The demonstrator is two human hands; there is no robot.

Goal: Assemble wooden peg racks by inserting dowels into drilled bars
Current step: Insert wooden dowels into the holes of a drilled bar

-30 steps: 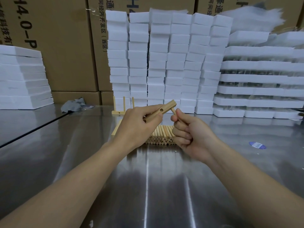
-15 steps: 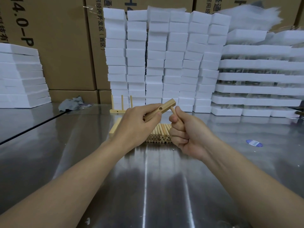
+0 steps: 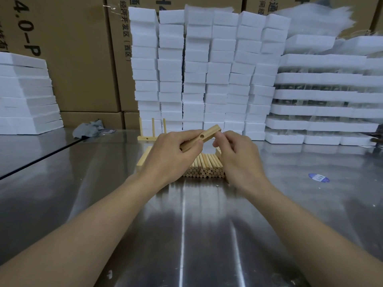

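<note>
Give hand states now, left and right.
Left hand: holding the bar.
Right hand: curled by the bar's end; cannot tell if it holds anything.

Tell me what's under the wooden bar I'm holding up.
Beneath the bar, a pile of loose dowels lies on the metal table. The left hand and right hand cover the pile's sides, so its extent is hidden.

Bare left forearm [image 3: 93,224] from seven o'clock, bare right forearm [image 3: 300,222] from five o'clock; left hand [image 3: 167,156] and right hand [image 3: 238,160] uncovered.
</note>
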